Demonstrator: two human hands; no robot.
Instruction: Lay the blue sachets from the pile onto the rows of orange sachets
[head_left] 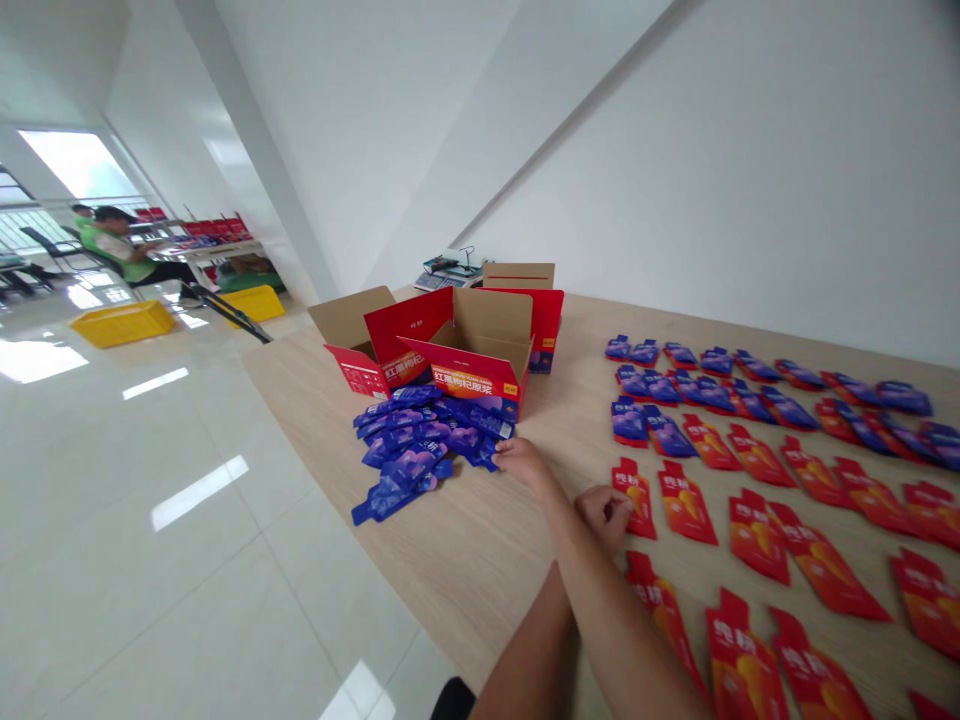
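Note:
My right hand (521, 462) reaches across to the left over my left forearm. Its fingers pinch the end of a blue pouch (480, 452) at the edge of a loose pile of blue pouches (409, 445). Lower and to the right, my left hand (604, 515) rests near the table, fingers curled together, beside the left edge of a red pouch (636, 497). What its fingertips hold, if anything, is hidden. Right of the hands, red pouches (686, 503) lie in rows, with blue pouches (667, 432) on top of red ones in the rows farther back.
An open red carton (469, 375) stands behind the blue pile, with another red carton (545, 335) behind it. A scale (450, 275) sits at the table's (300, 385) far end. On the floor to the left are yellow crates (124, 322); a person (124, 245) sits beyond.

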